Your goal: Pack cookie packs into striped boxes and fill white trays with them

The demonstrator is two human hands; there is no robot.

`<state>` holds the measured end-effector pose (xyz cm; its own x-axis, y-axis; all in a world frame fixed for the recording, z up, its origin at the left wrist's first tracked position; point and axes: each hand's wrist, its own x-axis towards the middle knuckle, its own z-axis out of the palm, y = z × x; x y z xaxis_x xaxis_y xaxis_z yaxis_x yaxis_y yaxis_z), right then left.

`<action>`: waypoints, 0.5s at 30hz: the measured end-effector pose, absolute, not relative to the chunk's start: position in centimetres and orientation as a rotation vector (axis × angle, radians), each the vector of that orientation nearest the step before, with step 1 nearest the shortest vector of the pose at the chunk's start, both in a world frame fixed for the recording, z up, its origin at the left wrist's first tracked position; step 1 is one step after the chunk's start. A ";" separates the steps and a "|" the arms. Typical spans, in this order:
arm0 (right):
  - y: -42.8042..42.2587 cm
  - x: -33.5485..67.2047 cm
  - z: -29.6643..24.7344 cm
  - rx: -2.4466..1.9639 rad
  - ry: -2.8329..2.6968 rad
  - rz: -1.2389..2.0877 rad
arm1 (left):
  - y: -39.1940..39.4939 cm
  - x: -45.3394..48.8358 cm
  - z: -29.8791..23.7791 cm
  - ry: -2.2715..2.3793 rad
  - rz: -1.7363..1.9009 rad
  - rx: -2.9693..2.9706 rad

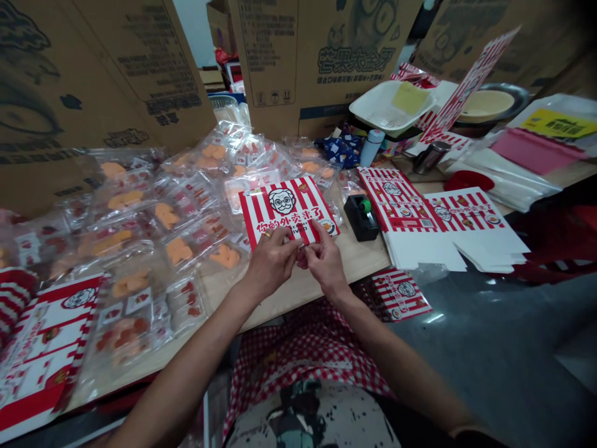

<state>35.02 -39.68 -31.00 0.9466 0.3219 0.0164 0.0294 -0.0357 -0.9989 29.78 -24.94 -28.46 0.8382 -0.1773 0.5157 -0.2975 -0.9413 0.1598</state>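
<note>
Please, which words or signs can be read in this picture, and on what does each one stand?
"你的外卖来了" on the striped card
"芒果大金牙" on the carton
The small print on the carton and the yellow label are too small or blurred to read.

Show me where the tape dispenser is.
In the head view, the black tape dispenser sits on the table right of the right hand, between the striped card and the flat striped box.
</note>
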 end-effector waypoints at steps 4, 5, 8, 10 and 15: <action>-39.9 34.8 -32.0 -1.626 -0.367 0.130 | -25.2 30.0 -28.7 -0.394 0.728 2.782; -39.9 34.8 -32.1 -1.622 -0.377 0.125 | -25.3 30.1 -28.9 -0.396 0.723 2.802; -40.0 34.8 -32.0 -1.607 -0.387 0.125 | -25.6 30.2 -29.4 -0.367 0.791 2.867; -40.1 34.9 -31.9 -1.626 -0.408 0.126 | -25.7 30.3 -29.8 -0.358 0.848 2.872; -40.0 34.7 -31.5 -1.728 -0.432 0.073 | -25.3 30.2 -29.3 -0.399 0.780 2.738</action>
